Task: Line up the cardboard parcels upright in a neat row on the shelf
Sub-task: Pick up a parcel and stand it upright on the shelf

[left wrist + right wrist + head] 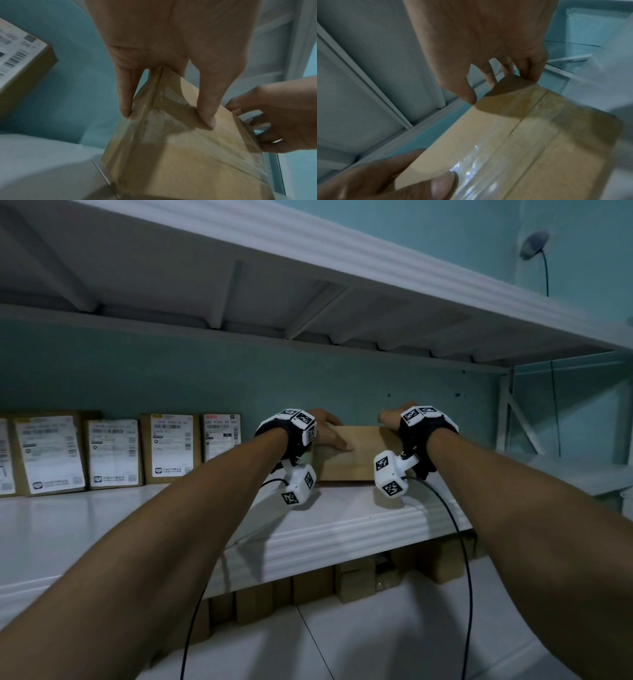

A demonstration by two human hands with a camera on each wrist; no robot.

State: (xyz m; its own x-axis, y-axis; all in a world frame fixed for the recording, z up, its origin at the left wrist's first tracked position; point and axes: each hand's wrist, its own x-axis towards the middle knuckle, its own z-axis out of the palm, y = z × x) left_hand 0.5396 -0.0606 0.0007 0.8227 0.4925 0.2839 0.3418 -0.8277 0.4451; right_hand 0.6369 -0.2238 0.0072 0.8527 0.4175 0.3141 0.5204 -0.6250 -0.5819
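Observation:
A plain brown cardboard parcel [356,460] stands on its edge on the white shelf [342,529], against the teal wall, with a gap to its left. My left hand [329,436] pinches its top left corner, thumb on the front face and fingers behind, as the left wrist view shows [167,116]. My right hand [390,419] grips the top right corner, fingers hooked over the far edge [500,88]. Clear tape runs across the parcel [188,162] [530,148]. Several labelled parcels [113,453] stand in a row at the left.
The nearest labelled parcel [222,436] [20,60] ends the row, short of my left hand. An upper shelf [308,251] overhangs closely. A white bracket [513,412] closes the shelf's right end. More cardboard boxes [308,587] sit on the floor below. Wrist cables hang down.

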